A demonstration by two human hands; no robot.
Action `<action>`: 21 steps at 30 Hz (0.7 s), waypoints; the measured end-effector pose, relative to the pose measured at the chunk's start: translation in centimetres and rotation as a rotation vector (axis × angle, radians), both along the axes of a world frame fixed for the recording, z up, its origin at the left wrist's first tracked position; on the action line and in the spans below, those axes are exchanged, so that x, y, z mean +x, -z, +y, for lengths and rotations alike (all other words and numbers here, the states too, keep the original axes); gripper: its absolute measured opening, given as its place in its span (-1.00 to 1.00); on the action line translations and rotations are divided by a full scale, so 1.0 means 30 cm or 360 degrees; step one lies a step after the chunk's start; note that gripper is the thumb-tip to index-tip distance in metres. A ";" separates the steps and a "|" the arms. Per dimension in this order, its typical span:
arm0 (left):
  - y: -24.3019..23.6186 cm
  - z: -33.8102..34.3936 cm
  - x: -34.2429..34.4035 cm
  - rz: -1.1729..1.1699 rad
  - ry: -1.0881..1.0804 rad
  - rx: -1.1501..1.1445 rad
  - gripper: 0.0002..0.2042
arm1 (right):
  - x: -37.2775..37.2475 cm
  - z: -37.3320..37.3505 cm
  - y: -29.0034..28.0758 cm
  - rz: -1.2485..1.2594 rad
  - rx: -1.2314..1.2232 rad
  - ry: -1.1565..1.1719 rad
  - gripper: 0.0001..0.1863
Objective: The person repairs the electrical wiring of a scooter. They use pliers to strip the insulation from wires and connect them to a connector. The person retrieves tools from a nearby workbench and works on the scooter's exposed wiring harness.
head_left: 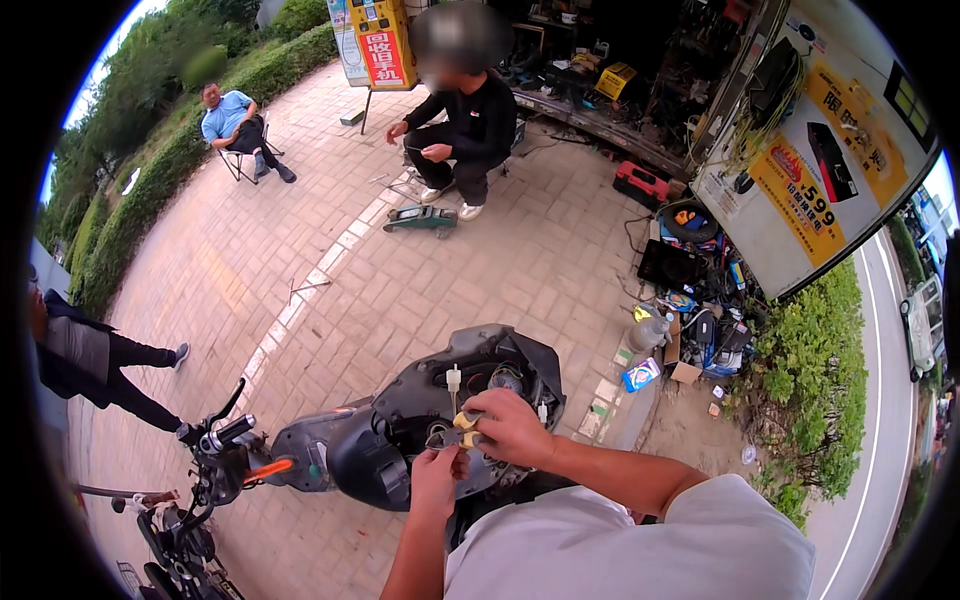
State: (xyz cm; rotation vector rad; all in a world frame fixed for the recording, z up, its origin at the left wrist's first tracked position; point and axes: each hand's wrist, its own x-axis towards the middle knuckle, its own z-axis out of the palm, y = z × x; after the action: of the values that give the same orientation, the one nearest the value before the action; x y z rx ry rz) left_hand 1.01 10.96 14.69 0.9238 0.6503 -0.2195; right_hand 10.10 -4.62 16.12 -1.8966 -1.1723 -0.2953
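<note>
My right hand (510,428) is closed around the yellow handles of a small pair of pliers (466,421), over the opened body of a dark scooter (480,347). Close by the pliers' jaws, my left hand (437,480) pinches something too small to make out. Thin wires show near the fingertips, inside the scooter's opening. A white plug connector (454,379) stands up on its lead just beyond my hands. The scooter's black seat or cover (368,459) lies left of my hands.
A person in black (470,125) squats beyond the scooter, behind a green floor jack (420,219). Another person (238,122) sits far left; a third (100,345) stands at left. An electric bike (185,510) stands lower left. Parts and a plastic jug (650,333) litter the right side.
</note>
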 end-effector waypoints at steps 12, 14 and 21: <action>-0.086 -0.047 0.022 -0.0042 -0.0274 -0.0797 -0.76 | -0.079 -0.018 -0.098 0.0638 0.0011 0.0162 -0.76; -0.065 -0.016 0.007 -0.0079 -0.0351 -0.0984 -0.81 | -0.087 -0.076 -0.154 0.1387 -0.0150 0.0071 -0.81; -0.070 0.027 0.012 -0.0146 -0.0255 -0.0928 -0.82 | -0.086 -0.149 -0.277 0.2512 -0.0639 -0.0460 -0.76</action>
State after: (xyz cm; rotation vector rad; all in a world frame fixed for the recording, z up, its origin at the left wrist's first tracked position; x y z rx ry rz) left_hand 1.38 11.78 16.80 0.3181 0.5296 -0.2061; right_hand 7.51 -9.09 24.44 -1.4860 -0.3242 1.4342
